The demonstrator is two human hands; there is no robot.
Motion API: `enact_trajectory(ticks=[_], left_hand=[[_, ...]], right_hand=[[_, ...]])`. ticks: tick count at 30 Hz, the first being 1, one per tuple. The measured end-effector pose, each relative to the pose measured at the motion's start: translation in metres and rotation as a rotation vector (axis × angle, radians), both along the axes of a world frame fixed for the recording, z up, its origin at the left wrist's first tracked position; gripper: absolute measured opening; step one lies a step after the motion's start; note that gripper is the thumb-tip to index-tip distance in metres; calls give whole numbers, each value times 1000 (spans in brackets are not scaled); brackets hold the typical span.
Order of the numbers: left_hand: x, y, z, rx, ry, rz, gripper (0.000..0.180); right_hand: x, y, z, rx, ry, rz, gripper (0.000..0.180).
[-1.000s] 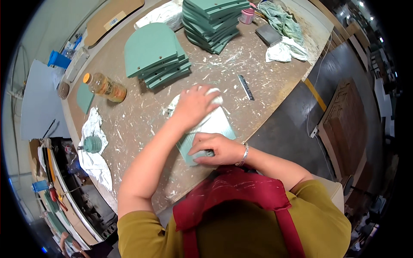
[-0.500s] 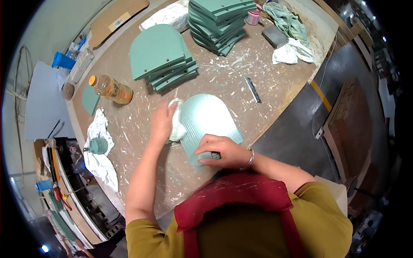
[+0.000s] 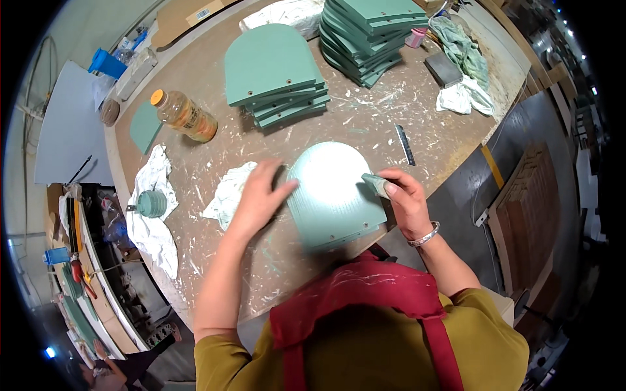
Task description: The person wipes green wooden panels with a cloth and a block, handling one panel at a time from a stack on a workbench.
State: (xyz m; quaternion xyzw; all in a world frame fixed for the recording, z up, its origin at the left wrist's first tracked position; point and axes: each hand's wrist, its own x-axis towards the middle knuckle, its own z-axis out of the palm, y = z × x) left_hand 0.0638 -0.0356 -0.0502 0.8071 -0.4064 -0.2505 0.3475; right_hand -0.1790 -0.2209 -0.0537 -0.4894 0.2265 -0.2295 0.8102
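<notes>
A glossy pale-green panel with a rounded top [image 3: 332, 195] lies on the table in front of me, apparently on another like it. At its left edge is my left hand [image 3: 262, 195], fingers apart and holding nothing, its thumb at the rim. A crumpled white cloth [image 3: 228, 193] rests on the table beside that hand, partly behind it. My right hand [image 3: 409, 205] pinches a small grey-green pad [image 3: 375, 184] at the panel's right edge; whether it is folded sandpaper or a block I cannot tell.
Behind the panel stand a low stack of green panels [image 3: 274, 68] and a taller stack [image 3: 365, 45]. Left are an orange-capped bottle [image 3: 189, 118] and a green round object [image 3: 151, 204] on a white cloth [image 3: 153, 241]. A dark ruler-like strip [image 3: 405, 144] and a grey block [image 3: 443, 70] lie right.
My left hand has let go of the white cloth, which now lies on the table. My right hand has moved right and up with the pad, from the panel's lower part to its right edge.
</notes>
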Motion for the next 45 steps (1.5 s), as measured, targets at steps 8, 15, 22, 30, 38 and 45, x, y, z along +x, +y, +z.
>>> enact_trajectory(ticks=[8,15,22,30,38,45], left_hand=[[-1,-13,-34,-177,387,30,72],[-21,-20,19,-411,719,184,74],[-32,-16,31,-441,750,220,72],[-37,-16,32,-461,722,251,71],[-36,-19,31,-429,762,252,70],[-13,-32,22,-170,797,167,57]], right_hand=[[15,16,-8,-63,-42,18,25],[19,13,17,85,-212,39,25],[9,11,33,-108,-217,135,27],[-3,13,30,-138,-149,128,26],[-9,7,30,-112,-80,42,28],[-4,-9,24,-44,79,30,33]])
